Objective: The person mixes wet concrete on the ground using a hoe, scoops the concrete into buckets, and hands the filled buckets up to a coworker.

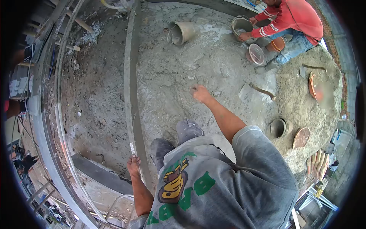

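My right hand point(201, 94) reaches out low over wet grey concrete point(171, 72), fingers closed. A small dark edge shows at its fingertips, too small to name. My left hand point(133, 165) is down at the edge of a long grey bar point(131, 68), which runs away from me across the concrete. Its fingers are curled together; whatever they hold, if anything, is hidden. Right of my right hand lies a hoe-like tool with a flat blade and curved handle point(263, 91), out of reach of both hands.
At the upper right a co-worker in a red top point(297, 19) bends over a bucket point(242, 26). Another bucket point(182, 33) lies tipped on the concrete. A round pail point(278, 128) and a shallow pan point(301, 137) sit at right. A metal beam point(49, 152) borders the left side.
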Demonstrator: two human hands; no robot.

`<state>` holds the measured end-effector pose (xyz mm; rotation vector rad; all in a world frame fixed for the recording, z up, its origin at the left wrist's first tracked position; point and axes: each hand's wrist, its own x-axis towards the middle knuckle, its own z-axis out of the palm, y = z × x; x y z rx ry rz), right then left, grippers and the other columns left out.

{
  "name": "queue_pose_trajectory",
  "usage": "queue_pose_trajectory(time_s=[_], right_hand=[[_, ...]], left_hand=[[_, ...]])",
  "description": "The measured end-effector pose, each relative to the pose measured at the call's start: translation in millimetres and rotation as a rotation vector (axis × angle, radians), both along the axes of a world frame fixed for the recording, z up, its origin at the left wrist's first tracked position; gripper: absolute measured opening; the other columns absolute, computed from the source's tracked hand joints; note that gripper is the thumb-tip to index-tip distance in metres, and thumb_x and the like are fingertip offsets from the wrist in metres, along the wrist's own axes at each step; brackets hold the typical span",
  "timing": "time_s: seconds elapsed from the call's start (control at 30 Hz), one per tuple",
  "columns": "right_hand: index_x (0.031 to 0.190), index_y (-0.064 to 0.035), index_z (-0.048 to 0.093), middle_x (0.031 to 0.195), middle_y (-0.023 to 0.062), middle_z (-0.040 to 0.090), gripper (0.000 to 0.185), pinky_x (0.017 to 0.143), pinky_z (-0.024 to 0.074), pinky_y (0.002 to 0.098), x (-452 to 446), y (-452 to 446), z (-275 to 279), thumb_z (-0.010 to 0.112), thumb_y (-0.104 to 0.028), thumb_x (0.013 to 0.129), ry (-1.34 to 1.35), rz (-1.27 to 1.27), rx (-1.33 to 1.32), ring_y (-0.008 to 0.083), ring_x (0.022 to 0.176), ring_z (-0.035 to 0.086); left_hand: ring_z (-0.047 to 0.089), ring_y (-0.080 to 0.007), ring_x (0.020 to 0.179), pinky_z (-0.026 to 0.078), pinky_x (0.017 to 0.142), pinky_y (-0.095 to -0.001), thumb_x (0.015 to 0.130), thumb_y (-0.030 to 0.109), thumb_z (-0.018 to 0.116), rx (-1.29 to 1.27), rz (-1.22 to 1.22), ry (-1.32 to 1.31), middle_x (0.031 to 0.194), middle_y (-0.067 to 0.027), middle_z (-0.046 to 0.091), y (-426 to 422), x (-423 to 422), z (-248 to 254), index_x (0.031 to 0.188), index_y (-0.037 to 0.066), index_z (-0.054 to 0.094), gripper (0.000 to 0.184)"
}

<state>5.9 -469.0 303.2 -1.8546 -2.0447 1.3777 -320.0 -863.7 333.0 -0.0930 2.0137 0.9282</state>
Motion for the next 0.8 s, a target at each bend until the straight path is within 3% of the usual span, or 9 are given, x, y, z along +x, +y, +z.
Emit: queue_pose_trajectory(time_s=[0.17, 0.2, 0.23, 0.27, 0.33, 0.37, 0.43, 0.57, 0.8], right_hand=[[0.086, 0.0003, 0.065, 0.074, 0.0195, 0.065, 0.032, 0.069, 0.0501, 0.0369, 149.3, -122.5, -69.1, 0.051, -0.026, 0.073, -0.267, -0.478, 0.102, 0.0258, 0.063, 0.065], [0.084, 0.0016, 0.064, 0.075, 0.0197, 0.065, 0.032, 0.069, 0.0506, 0.0381, 172.3, -160.9, -65.3, 0.049, -0.024, 0.073, -0.370, -0.524, 0.054, 0.0266, 0.065, 0.066], [0.093, 0.0030, 0.062, 0.101, 0.0262, 0.061, 0.035, 0.086, 0.0463, 0.0427, 189.8, -199.3, -54.8, 0.049, -0.022, 0.073, -0.453, -0.619, -0.122, 0.0392, 0.097, 0.059], [0.092, 0.0041, 0.063, 0.102, 0.0268, 0.061, 0.035, 0.086, 0.0464, 0.0431, 203.6, -241.9, -52.9, 0.048, -0.020, 0.072, -0.469, -0.758, -0.270, 0.0386, 0.098, 0.059], [0.079, 0.0075, 0.063, 0.074, 0.0247, 0.064, 0.030, 0.069, 0.0519, 0.0393, 190.7, -310.7, -18.6, 0.046, -0.017, 0.073, -0.415, -0.993, -0.431, 0.0327, 0.070, 0.066], [0.074, 0.0077, 0.063, 0.063, 0.0216, 0.063, 0.029, 0.061, 0.0525, 0.0368, 196.8, -351.2, -49.9, 0.045, -0.015, 0.074, -0.394, -1.015, -0.527, 0.0291, 0.057, 0.065], [0.069, 0.0075, 0.060, 0.065, 0.0199, 0.062, 0.022, 0.047, 0.0497, 0.0386, 186.8, -415.1, -92.3, 0.048, -0.011, 0.075, -0.168, -1.107, -0.663, 0.0282, 0.053, 0.063], [0.075, 0.0013, 0.052, 0.057, 0.0119, 0.051, 0.007, 0.036, 0.0373, 0.0339, 122.1, -440.1, -78.6, 0.052, -0.005, 0.078, 0.281, -1.272, -0.858, 0.0215, 0.042, 0.051], [0.087, -0.0035, 0.053, 0.061, 0.0071, 0.052, 0.012, 0.037, 0.0362, 0.0290, 105.7, -364.0, -50.6, 0.056, -0.010, 0.077, 0.296, -1.225, -0.453, 0.0159, 0.044, 0.049]], left_hand=[[0.061, -0.0142, 0.075, 0.044, 0.060, -0.0253, 0.089, 0.035, 0.054, 0.007, -0.414, -0.041, 0.091, -0.0068, 0.065, 58.6, -59.8, -43.1, 0.111, 0.010, 0.053, 0.034], [0.061, -0.0142, 0.074, 0.044, 0.060, -0.0246, 0.089, 0.033, 0.054, 0.018, -0.472, -0.027, 0.091, -0.0067, 0.065, 73.5, -70.4, -48.0, 0.111, 0.009, 0.053, 0.033], [0.061, -0.0141, 0.074, 0.044, 0.060, -0.0244, 0.089, 0.032, 0.054, 0.068, -0.492, -0.015, 0.090, -0.0072, 0.065, 86.6, -75.5, -42.5, 0.110, 0.007, 0.054, 0.033], [0.061, -0.0140, 0.074, 0.044, 0.060, -0.0241, 0.089, 0.031, 0.055, 0.120, -0.502, -0.005, 0.089, -0.0078, 0.064, 100.5, -77.9, -30.3, 0.108, 0.004, 0.055, 0.033], [0.060, -0.0144, 0.074, 0.045, 0.061, -0.0245, 0.089, 0.029, 0.056, 0.207, -0.487, 0.005, 0.088, -0.0086, 0.064, 109.4, -80.0, -10.9, 0.107, 0.002, 0.055, 0.032], [0.060, -0.0149, 0.075, 0.046, 0.062, -0.0251, 0.089, 0.027, 0.056, 0.246, -0.474, 0.009, 0.088, -0.0090, 0.064, 110.5, -81.0, -2.1, 0.107, 0.001, 0.055, 0.032], [0.060, -0.0156, 0.075, 0.047, 0.064, -0.0262, 0.090, 0.026, 0.056, 0.257, -0.478, 0.012, 0.088, -0.0096, 0.064, 107.2, -88.0, 4.1, 0.108, 0.000, 0.055, 0.032], [0.061, -0.0162, 0.075, 0.050, 0.063, -0.0282, 0.090, 0.023, 0.054, 0.049, -0.591, 0.025, 0.088, -0.0103, 0.063, 69.3, -106.4, -7.8, 0.108, -0.001, 0.054, 0.030], [0.060, -0.0139, 0.061, 0.044, 0.050, -0.0258, 0.088, 0.027, 0.055, -0.025, -0.637, 0.085, 0.082, -0.0077, 0.065, 88.4, -128.8, -29.8, 0.103, 0.003, 0.056, 0.028]])
